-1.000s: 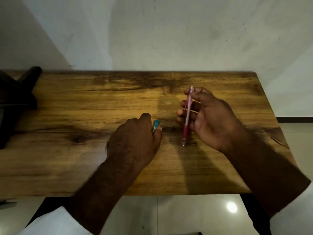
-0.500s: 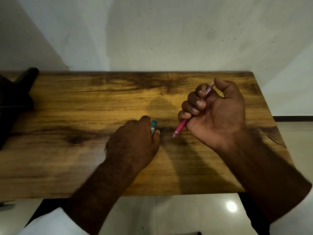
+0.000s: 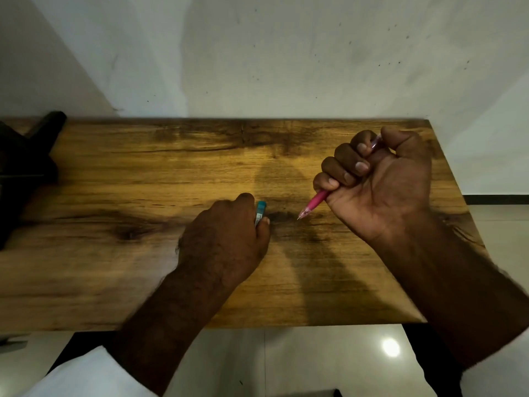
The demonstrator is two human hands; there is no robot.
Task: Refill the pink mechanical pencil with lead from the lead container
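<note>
Head cam: the right hand [image 3: 380,184] sits palm-up over the worktop [image 3: 114,267], its grip a full fist curled round the pink mechanical pencil [image 3: 315,202] — tip slanting down-left. The left hand [image 3: 223,239] lies knuckles-up on the wood, its grip pinching the teal lead container [image 3: 260,212] — near the pencil tip, not touching.

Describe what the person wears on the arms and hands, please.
Both the left hand and the right hand are bare: no gloves, rings or watch show. The forearms are uncovered. A white left sleeve and a white right sleeve begin near the bottom corners.
</note>
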